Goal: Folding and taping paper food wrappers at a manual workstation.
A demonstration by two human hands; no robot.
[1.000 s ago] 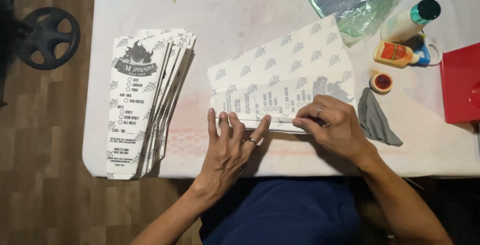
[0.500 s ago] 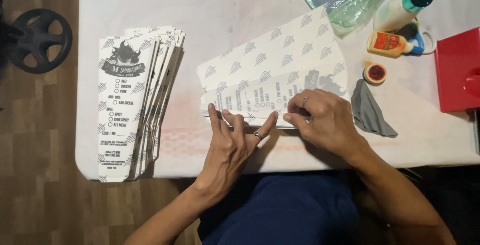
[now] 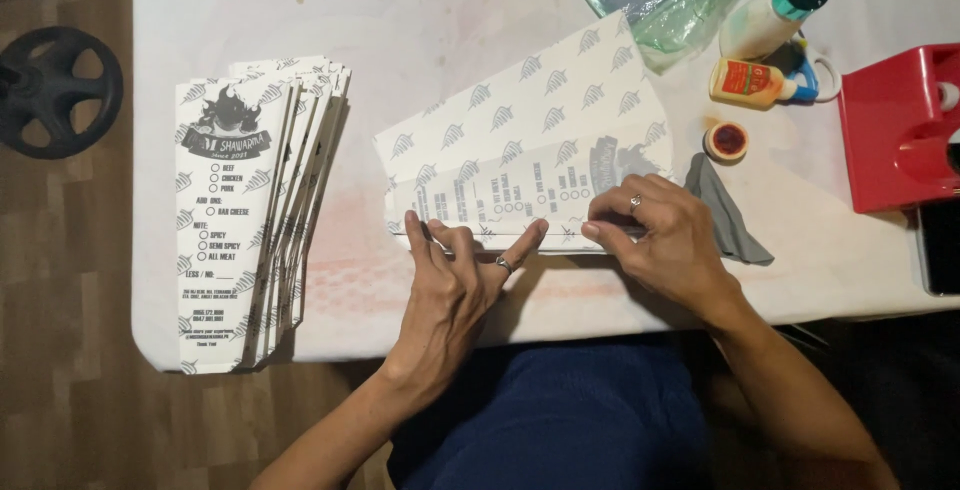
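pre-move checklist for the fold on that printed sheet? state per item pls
1. Left hand on the sheet: fingertips press its near edge. ok.
2. Right hand on the sheet: fingers flat on the folded flap near the right end. ok.
3. Sheet fully on the table: yes, near edge inside the table edge. ok.
4. Fold edge lined up along its length: hands cover part of it. cannot tell.
5. Room around the sheet: grey cloth and small round lid lie close to its right end. not ok.
6. Stack of finished pieces apart, to the left. ok.
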